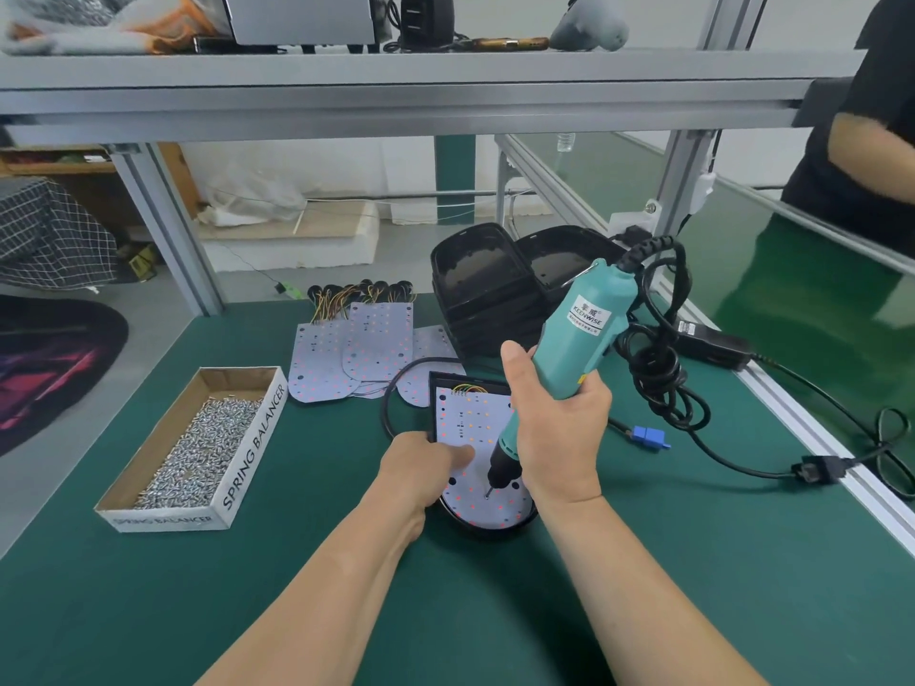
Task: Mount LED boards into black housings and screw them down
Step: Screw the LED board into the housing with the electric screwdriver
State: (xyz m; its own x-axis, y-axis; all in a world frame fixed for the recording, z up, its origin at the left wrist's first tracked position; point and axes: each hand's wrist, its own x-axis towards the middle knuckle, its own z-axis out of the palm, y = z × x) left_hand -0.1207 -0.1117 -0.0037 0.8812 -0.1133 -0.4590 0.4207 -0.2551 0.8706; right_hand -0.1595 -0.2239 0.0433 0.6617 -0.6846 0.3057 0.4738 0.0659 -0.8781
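On the green bench [668, 586], the right hand [559, 428] grips one teal electric screwdriver [584, 329], its bit on the LED board [470, 418] seated in the black housing [495, 531]. The left hand [421, 467] clamps the housing's edge, thumb on the board. Holding the driver upright should prevent slipping. Spare boards [366, 349]: perhaps four, overlapping. One screw box [198, 438]; two housing stacks [475, 289].

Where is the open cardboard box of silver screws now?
Head view: the cardboard box sits on the green mat, left of the left hand, nearer the viewer than the loose white LED boards.
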